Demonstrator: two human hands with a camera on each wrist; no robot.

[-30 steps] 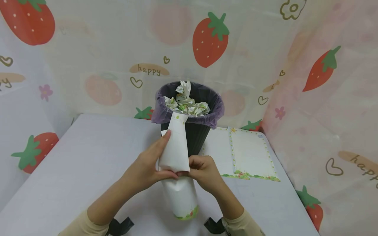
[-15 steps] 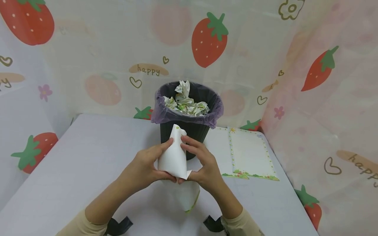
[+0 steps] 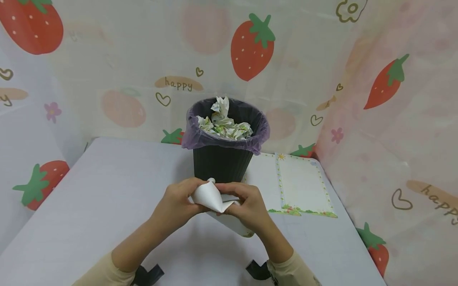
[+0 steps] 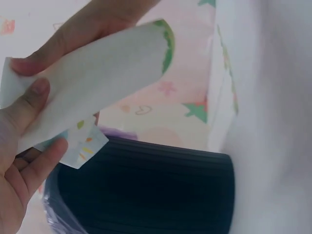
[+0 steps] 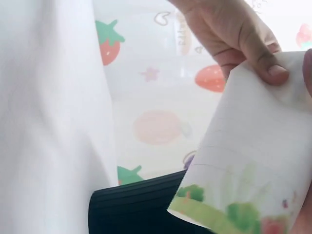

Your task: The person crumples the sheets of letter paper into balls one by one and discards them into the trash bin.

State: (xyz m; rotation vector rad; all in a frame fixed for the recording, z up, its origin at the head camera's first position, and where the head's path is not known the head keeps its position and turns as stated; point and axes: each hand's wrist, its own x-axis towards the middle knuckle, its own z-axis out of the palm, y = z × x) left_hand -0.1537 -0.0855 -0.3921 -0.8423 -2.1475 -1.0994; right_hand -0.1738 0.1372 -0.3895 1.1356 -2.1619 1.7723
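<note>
And just in front of one bin (image 3: 222, 163), the left hand (image 3: 179, 199) and right hand (image 3: 249, 203), fingers curled nearly closed, pinch one folded sheet (image 3: 207, 196), while two flat sheets (image 3: 302, 184) lie right of the bin and crumpled paper (image 3: 232, 130), uncountable, sits inside it!

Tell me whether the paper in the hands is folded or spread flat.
Bent, not spread flat: the paper curves over between the left hand and right hand. Whether it's creased, I cannot tell.
</note>
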